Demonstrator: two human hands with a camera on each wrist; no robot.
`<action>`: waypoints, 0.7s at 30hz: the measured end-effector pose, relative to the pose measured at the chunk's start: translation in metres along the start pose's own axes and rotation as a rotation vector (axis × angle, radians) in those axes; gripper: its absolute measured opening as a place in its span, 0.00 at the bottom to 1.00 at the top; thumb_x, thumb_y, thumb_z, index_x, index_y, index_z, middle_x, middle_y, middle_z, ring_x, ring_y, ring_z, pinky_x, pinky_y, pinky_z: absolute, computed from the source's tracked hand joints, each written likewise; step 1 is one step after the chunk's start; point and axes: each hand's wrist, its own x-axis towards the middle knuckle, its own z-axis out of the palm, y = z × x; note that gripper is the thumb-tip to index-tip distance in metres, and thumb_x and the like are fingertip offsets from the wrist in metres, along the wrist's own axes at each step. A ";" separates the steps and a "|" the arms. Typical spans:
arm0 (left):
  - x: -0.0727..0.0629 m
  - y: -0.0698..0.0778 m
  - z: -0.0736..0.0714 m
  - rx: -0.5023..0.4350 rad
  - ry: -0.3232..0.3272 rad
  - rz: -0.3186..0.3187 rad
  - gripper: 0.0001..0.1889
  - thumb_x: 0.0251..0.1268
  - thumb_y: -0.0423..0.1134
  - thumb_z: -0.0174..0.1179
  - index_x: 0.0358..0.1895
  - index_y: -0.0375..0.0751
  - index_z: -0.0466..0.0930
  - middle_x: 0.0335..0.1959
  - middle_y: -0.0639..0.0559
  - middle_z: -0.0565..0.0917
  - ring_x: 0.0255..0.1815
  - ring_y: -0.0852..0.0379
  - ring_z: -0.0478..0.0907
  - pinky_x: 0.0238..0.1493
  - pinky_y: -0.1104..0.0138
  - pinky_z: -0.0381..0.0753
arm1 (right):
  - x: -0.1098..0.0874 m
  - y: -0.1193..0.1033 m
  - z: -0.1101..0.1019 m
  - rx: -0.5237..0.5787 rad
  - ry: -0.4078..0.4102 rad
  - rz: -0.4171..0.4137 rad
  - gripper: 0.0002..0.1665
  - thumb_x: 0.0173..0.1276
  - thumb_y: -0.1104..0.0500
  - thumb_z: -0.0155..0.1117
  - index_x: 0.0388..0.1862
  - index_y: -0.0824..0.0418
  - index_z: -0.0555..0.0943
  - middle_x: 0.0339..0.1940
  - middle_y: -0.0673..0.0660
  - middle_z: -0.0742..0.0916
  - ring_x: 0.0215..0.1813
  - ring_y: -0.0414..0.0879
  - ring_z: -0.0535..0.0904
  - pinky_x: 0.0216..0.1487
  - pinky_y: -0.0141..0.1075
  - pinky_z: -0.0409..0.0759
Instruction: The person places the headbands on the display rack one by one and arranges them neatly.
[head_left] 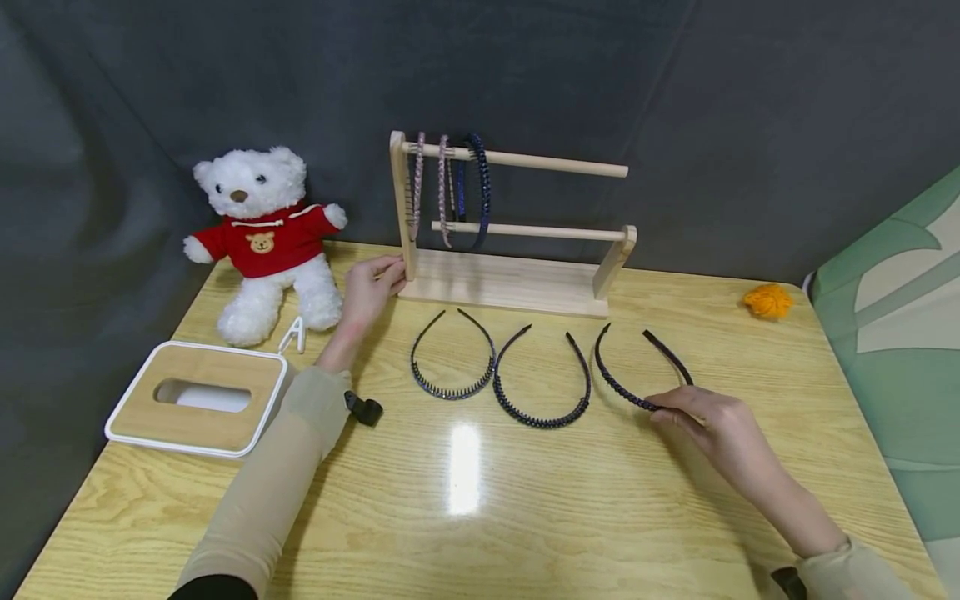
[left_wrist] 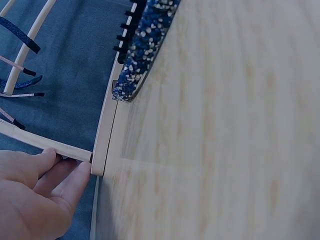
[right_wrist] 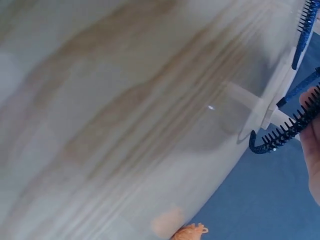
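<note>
In the head view, my left hand (head_left: 369, 290) grips the lower left post of a wooden headband rack (head_left: 510, 282), thumb and fingertips at the post's foot in the left wrist view. My right hand (head_left: 723, 425) pinches a dark, toothed headband (head_left: 621, 390) by its curved side, over the table at the right; its small teeth show in the right wrist view. Two more dark headbands lie between the hands: a thinner toothed one (head_left: 452, 394) and a beaded one (head_left: 543, 422). On the rack's upper bar hang pink headbands (head_left: 444, 192) and dark blue ones (head_left: 483, 187), toward the left.
A white teddy bear (head_left: 270, 242) in a red sweater sits at the back left. In front of it are a white letter A (head_left: 297, 335) and a tissue box (head_left: 202, 423) with a wooden lid. An orange tuft (head_left: 768, 301) lies at the back right.
</note>
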 end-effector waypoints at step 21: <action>0.000 0.001 0.000 -0.033 -0.004 -0.028 0.16 0.86 0.32 0.56 0.62 0.22 0.84 0.60 0.28 0.85 0.59 0.37 0.84 0.58 0.67 0.88 | 0.018 -0.019 -0.010 0.042 0.095 0.133 0.07 0.62 0.67 0.78 0.39 0.62 0.94 0.35 0.51 0.94 0.41 0.25 0.85 0.42 0.14 0.81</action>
